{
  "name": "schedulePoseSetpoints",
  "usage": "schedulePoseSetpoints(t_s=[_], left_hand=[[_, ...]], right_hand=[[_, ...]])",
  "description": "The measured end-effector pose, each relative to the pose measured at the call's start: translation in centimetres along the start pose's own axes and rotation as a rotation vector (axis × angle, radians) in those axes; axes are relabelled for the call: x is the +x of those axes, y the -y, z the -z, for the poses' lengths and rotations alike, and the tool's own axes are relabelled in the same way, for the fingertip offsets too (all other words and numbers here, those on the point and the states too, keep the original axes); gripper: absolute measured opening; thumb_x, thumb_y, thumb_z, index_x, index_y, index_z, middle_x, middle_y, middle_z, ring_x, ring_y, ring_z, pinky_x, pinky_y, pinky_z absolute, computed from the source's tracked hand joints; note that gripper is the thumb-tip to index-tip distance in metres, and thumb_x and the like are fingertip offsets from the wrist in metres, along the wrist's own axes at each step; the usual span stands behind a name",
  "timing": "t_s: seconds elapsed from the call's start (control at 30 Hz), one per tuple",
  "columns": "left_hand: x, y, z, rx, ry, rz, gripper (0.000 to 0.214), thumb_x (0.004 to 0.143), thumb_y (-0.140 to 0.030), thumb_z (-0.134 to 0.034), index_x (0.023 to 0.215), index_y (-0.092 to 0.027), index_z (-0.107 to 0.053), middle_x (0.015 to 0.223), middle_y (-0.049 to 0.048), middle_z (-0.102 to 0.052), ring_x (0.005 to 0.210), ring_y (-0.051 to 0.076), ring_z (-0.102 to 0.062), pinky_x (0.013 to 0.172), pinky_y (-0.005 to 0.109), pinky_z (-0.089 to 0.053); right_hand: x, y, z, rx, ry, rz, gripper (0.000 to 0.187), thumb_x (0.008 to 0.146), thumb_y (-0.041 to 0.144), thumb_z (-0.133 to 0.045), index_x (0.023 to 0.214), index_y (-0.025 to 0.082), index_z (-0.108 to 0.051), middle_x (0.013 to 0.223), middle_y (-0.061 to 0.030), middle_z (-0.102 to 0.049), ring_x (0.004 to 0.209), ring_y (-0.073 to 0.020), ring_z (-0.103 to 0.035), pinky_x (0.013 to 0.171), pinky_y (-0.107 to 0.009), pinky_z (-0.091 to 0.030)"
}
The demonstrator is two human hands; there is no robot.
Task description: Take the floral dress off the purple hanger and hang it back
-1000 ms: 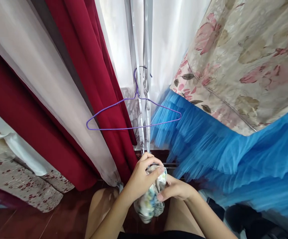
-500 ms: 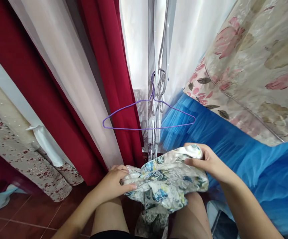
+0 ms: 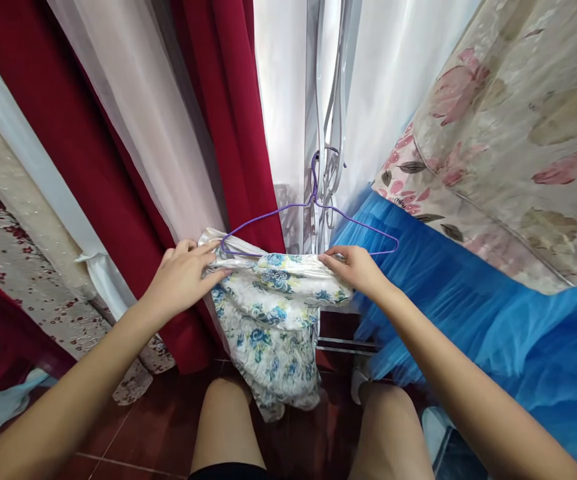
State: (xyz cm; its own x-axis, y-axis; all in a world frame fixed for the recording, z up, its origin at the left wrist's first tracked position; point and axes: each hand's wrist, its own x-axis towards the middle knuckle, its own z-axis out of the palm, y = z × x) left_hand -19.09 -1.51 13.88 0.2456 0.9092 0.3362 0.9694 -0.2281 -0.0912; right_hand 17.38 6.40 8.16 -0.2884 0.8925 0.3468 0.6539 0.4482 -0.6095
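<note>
A white garment with blue and yellow flowers point(image 3: 268, 313) hangs from both my hands, its lower part dropping toward the floor. My left hand point(image 3: 188, 270) pinches its upper left edge, beside the left end of a purple hanger point(image 3: 273, 212). Over at the upper right edge, my right hand point(image 3: 351, 267) grips the cloth between thumb and fingers. The hanger hooks onto a white metal stand point(image 3: 321, 113). Its left corner shows in front of part of the cloth, and my right hand covers some of its bottom bar.
Red and pale curtains point(image 3: 233, 133) hang at the left, with flower-patterned fabric point(image 3: 43, 320) beyond them. On the right are a blue tulle skirt point(image 3: 458, 287) and a large floral cloth point(image 3: 518, 133). Dark red tiles point(image 3: 153, 427) cover the floor below.
Both hands have risen from above my knees to the hanger, carrying the garment. The bunched cloth has dropped open downward. Its upper edge is now at the hanger's bottom bar.
</note>
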Motion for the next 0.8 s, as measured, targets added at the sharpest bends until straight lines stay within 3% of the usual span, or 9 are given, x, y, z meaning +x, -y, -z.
schedulePoseSetpoints(t_s=[0.13,0.27,0.33,0.4,0.5,0.57,0.63,0.73,0.8], left_hand=[[2.0,-1.9,1.7,-0.076,-0.132,-0.104,0.029,0.096,-0.04,-0.051,0.101,-0.024,-0.074,0.159,0.001,-0.049,0.133,0.04,-0.043,0.104,0.062,-0.039],[5.3,-5.2,2.6,-0.34,-0.191,-0.287,0.011,0.089,-0.025,-0.055,0.083,-0.02,-0.063,0.154,0.008,-0.053,0.128,0.033,-0.053,0.106,0.051,-0.043],[6.8,-6.3,2.4,-0.496,-0.246,-0.304,0.009,0.083,-0.027,-0.063,0.08,-0.019,-0.059,0.134,0.0106,-0.065,0.113,0.028,-0.061,0.098,0.042,-0.047],[7.8,-6.7,1.8,-0.614,-0.282,-0.223,0.019,0.08,-0.033,-0.07,0.076,-0.019,-0.057,0.098,0.0054,-0.069,0.088,0.021,-0.062,0.08,0.034,-0.048],[8.2,-6.5,0.9,-0.72,-0.279,-0.095,0.028,0.08,-0.039,-0.072,0.072,-0.019,-0.055,0.068,-0.0028,-0.055,0.064,0.014,-0.05,0.061,0.026,-0.037],[7.9,-6.5,0.6,-0.75,-0.292,-0.069,0.029,0.08,-0.04,-0.073,0.073,-0.018,-0.055,0.067,-0.0037,-0.053,0.062,0.013,-0.046,0.058,0.025,-0.033],[7.5,-6.8,0.8,-0.73,-0.308,-0.07,0.029,0.079,-0.04,-0.075,0.074,-0.018,-0.056,0.067,-0.004,-0.052,0.061,0.012,-0.044,0.057,0.025,-0.032],[6.8,-7.3,1.6,-0.657,-0.328,-0.063,0.027,0.082,-0.04,-0.074,0.076,-0.019,-0.058,0.066,-0.004,-0.052,0.061,0.012,-0.044,0.058,0.025,-0.033],[6.7,-7.1,2.1,-0.634,-0.372,-0.04,0.024,0.081,-0.039,-0.076,0.083,-0.019,-0.062,0.075,-0.0022,-0.06,0.064,0.013,-0.049,0.06,0.025,-0.038]], right_hand=[[-0.5,0.6,-0.6,-0.057,-0.031,-0.032,0.033,0.093,0.048,-0.06,0.095,0.021,-0.08,0.09,-0.0087,-0.08,0.088,-0.029,-0.074,0.074,-0.034,-0.048],[-2.0,1.7,-1.0,0.038,0.003,-0.03,0.028,0.091,0.044,-0.062,0.095,0.021,-0.077,0.092,-0.0071,-0.079,0.09,-0.0274,-0.073,0.078,-0.033,-0.049],[-3.2,1.8,-0.6,0.087,0.026,0.003,0.027,0.084,0.036,-0.068,0.106,0.021,-0.073,0.098,-0.0062,-0.077,0.09,-0.0259,-0.071,0.079,-0.033,-0.049],[-4.5,1.1,0.3,0.146,0.021,0.031,0.048,0.076,0.024,-0.068,0.124,0.022,-0.064,0.103,-0.0052,-0.075,0.084,-0.0229,-0.068,0.074,-0.032,-0.05],[-5.6,-1.2,2.4,0.199,-0.167,-0.006,0.074,0.073,0.016,-0.06,0.146,0.024,-0.046,0.095,-0.0034,-0.071,0.068,-0.0188,-0.061,0.064,-0.03,-0.048],[-5.1,-3.1,4.1,0.174,-0.338,-0.079,0.084,0.075,0.021,-0.061,0.155,0.022,-0.036,0.091,-0.0043,-0.07,0.066,-0.0198,-0.06,0.066,-0.033,-0.05],[-3.9,-4.6,5.7,0.1,-0.412,-0.139,0.09,0.075,0.028,-0.065,0.158,0.016,-0.033,0.1,-0.0101,-0.072,0.078,-0.0249,-0.066,0.075,-0.038,-0.053],[-2.1,-5.3,7.7,-0.026,-0.271,-0.153,0.07,0.076,0.032,-0.064,0.142,0.011,-0.056,0.113,-0.0157,-0.072,0.098,-0.0314,-0.068,0.088,-0.041,-0.051],[-1.8,-4.5,9.1,-0.085,-0.088,-0.157,0.042,0.08,0.033,-0.059,0.113,0.012,-0.072,0.098,-0.0117,-0.074,0.089,-0.0291,-0.068,0.08,-0.037,-0.05]])
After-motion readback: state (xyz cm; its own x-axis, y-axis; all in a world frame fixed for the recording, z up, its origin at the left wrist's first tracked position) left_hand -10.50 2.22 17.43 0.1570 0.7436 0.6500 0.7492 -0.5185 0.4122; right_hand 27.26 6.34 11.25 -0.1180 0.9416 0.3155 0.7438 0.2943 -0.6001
